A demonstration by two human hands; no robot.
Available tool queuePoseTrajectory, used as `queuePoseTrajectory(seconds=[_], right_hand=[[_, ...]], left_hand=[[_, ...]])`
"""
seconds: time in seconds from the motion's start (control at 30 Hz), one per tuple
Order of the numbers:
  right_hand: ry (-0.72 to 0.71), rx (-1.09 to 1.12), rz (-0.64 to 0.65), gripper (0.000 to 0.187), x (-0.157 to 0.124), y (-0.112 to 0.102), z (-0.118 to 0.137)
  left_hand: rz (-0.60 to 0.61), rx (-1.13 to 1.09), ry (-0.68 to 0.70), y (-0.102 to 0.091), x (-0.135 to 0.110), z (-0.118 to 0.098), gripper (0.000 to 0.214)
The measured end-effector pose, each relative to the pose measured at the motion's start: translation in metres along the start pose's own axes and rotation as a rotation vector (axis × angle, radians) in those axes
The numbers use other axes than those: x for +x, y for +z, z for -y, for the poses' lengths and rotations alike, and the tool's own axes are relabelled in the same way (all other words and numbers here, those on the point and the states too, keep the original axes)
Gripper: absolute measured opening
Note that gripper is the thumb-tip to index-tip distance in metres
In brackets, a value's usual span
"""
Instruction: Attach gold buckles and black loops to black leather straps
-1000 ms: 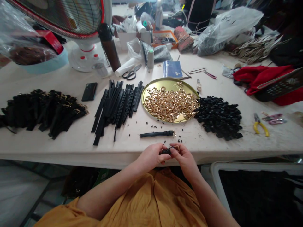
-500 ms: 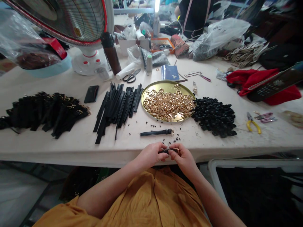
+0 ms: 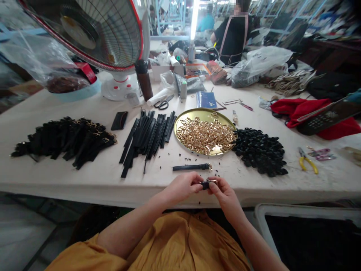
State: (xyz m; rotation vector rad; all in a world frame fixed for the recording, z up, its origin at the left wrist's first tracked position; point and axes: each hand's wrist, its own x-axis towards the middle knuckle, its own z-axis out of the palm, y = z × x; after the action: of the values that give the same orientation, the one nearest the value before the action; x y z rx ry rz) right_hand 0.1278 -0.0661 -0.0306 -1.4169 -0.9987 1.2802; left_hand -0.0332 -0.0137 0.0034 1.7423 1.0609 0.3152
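Observation:
My left hand (image 3: 186,185) and my right hand (image 3: 224,190) meet at the table's front edge, closed on a short black strap (image 3: 205,185). A bit of gold buckle (image 3: 213,181) shows between the fingers of my right hand; most of the strap is hidden. Just beyond them lies a finished-looking black strap with a gold buckle (image 3: 191,167). Small black bits are scattered around it. Farther back stand a gold tray (image 3: 194,112) heaped with gold buckles (image 3: 204,133), a pile of black loops (image 3: 261,150) and flat black strips (image 3: 148,135).
At the left are a heap of buckled black straps (image 3: 67,139), a phone-like black case (image 3: 119,121) and a fan (image 3: 120,88). Scissors (image 3: 163,103) lie behind the strips. Yellow-handled pliers (image 3: 308,163) lie right. A white bin (image 3: 261,222) stands below. A person (image 3: 232,37) is in the background.
The view has tilted up a little. My hands have turned the held strap, and its buckle end now shows at my right fingers. A small black bit now appears below my hands.

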Motion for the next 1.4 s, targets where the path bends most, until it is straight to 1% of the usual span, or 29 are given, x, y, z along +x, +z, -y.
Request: queuePoseTrajectory(seconds=[0.1, 0.17, 0.23, 0.3, 0.33, 0.4, 0.43, 0.47, 0.53, 0.63, 0.67, 0.73, 0.83, 0.97, 1.07, 1.2, 1.3, 1.4], right_hand=[[-0.070, -0.042, -0.032, 0.032, 0.024, 0.000, 0.003], [-0.124, -0.151, -0.049, 0.033, 0.044, 0.001, 0.004], [-0.217, -0.406, -0.095, 0.034, 0.065, 0.001, 0.002], [-0.369, -0.704, -0.138, 0.034, 0.082, 0.001, -0.005], [-0.453, -0.812, -0.154, 0.035, 0.088, 0.000, -0.009], [-0.580, -0.911, -0.188, 0.040, 0.094, -0.001, -0.018], [-0.605, -0.920, -0.209, 0.043, 0.096, -0.002, -0.023], [-0.605, -0.916, -0.237, 0.046, 0.096, -0.003, -0.026], [-0.570, -0.899, -0.276, 0.049, 0.095, -0.003, -0.029], [-0.539, -0.893, -0.278, 0.050, 0.095, -0.003, -0.029], [-0.540, -0.894, -0.274, 0.050, 0.096, -0.002, -0.028], [-0.546, -0.889, -0.273, 0.049, 0.097, -0.002, -0.028], [-0.567, -0.872, -0.273, 0.043, 0.097, -0.002, -0.028], [-0.568, -0.828, -0.288, 0.035, 0.096, -0.001, -0.028], [-0.571, -0.780, -0.324, 0.031, 0.095, -0.001, -0.026], [-0.659, -0.715, -0.402, 0.027, 0.086, -0.003, -0.021], [-0.712, -0.702, -0.433, 0.024, 0.073, -0.005, -0.019], [-0.711, -0.698, -0.429, 0.022, 0.062, -0.009, -0.020]], left_hand=[[-0.084, 0.125, 0.039, -0.012, 0.012, 0.000, 0.027], [-0.126, 0.208, 0.058, -0.016, 0.026, 0.002, 0.027], [-0.179, 0.300, 0.058, -0.018, 0.041, 0.007, 0.027], [-0.206, 0.397, 0.076, -0.022, 0.054, 0.015, 0.026], [-0.217, 0.446, 0.094, -0.026, 0.058, 0.018, 0.026], [-0.260, 0.564, 0.083, -0.041, 0.061, 0.026, 0.026], [-0.295, 0.623, 0.045, -0.052, 0.061, 0.030, 0.027], [-0.337, 0.683, -0.023, -0.066, 0.061, 0.033, 0.027], [-0.428, 0.754, -0.168, -0.097, 0.060, 0.041, 0.027], [-0.532, 0.807, -0.361, -0.138, 0.064, 0.054, 0.029], [-0.543, 0.817, -0.412, -0.147, 0.067, 0.058, 0.028], [-0.537, 0.826, -0.484, -0.158, 0.074, 0.064, 0.026], [-0.504, 0.826, -0.550, -0.162, 0.083, 0.068, 0.025], [-0.479, 0.839, -0.566, -0.156, 0.083, 0.064, 0.025], [-0.500, 0.861, -0.536, -0.146, 0.076, 0.057, 0.026], [-0.537, 0.848, -0.528, -0.137, 0.072, 0.051, 0.032], [-0.564, 0.807, -0.546, -0.136, 0.074, 0.052, 0.031], [-0.574, 0.756, -0.547, -0.140, 0.076, 0.054, 0.022]])
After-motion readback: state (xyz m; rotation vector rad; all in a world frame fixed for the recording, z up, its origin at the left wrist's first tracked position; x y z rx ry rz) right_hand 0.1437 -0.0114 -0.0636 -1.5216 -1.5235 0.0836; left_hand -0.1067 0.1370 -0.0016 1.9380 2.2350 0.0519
